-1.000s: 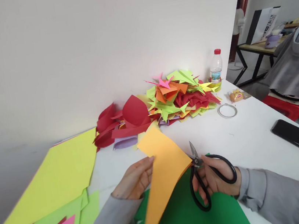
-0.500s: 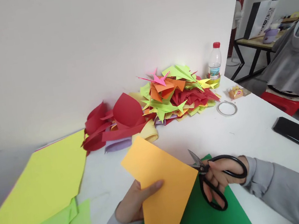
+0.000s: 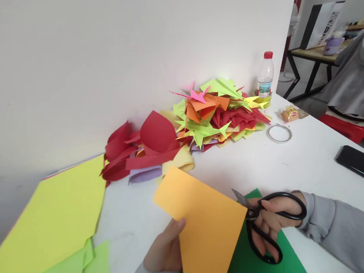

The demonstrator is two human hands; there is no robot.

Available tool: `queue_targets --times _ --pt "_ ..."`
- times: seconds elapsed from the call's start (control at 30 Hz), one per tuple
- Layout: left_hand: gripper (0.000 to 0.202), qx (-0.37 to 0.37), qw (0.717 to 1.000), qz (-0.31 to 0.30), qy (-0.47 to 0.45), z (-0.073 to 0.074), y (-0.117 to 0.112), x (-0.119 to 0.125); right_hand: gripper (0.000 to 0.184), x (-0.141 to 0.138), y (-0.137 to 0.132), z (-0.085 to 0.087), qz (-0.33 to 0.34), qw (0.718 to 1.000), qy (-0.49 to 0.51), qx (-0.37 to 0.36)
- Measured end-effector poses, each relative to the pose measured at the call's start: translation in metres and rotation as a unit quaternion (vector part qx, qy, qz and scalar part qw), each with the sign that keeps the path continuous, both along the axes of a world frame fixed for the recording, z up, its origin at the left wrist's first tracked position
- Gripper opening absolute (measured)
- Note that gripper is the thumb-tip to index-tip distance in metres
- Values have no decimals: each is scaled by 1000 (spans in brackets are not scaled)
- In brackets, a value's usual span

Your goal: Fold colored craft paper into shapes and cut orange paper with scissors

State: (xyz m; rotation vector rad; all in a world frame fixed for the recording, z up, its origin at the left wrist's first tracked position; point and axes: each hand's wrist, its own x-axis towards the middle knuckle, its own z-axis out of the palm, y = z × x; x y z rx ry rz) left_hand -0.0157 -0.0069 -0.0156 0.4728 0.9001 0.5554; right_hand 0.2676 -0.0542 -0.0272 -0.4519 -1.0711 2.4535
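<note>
We see the left hand (image 3: 166, 254) low in the middle of the view, its grey sleeve coming up from the bottom edge and the palm turned to the right. Its grip is clamped on the left edge of the orange sheet (image 3: 208, 227), with the thumb on the front face and the other fingers hidden behind. The sheet is held tilted above the green sheet (image 3: 275, 268), which lies flat on the white worktop (image 3: 307, 159). The right hand (image 3: 271, 228) comes in from the right, forearm laid across the worktop, its grip closed through the black loops of the scissors (image 3: 265, 222). The blades point left and up at the orange sheet's right edge; we cannot tell how far apart they are. Well behind, a heap of folded paper shapes (image 3: 216, 113) lies against the wall
</note>
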Motion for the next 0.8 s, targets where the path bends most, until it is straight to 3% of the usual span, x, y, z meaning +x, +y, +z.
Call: queue_targets --times 0.23,0.53,0.8 --pt "50 26 994 33 106 11 -8 23 75 1 1 4 8 1000 20 18" --pt "51 90 985 59 131 9 -16 32 75 3 2 -1 -7 999 32 -21" --pt "62 80 986 41 139 11 -21 37 75 -3 1 -4 2 996 75 -37"
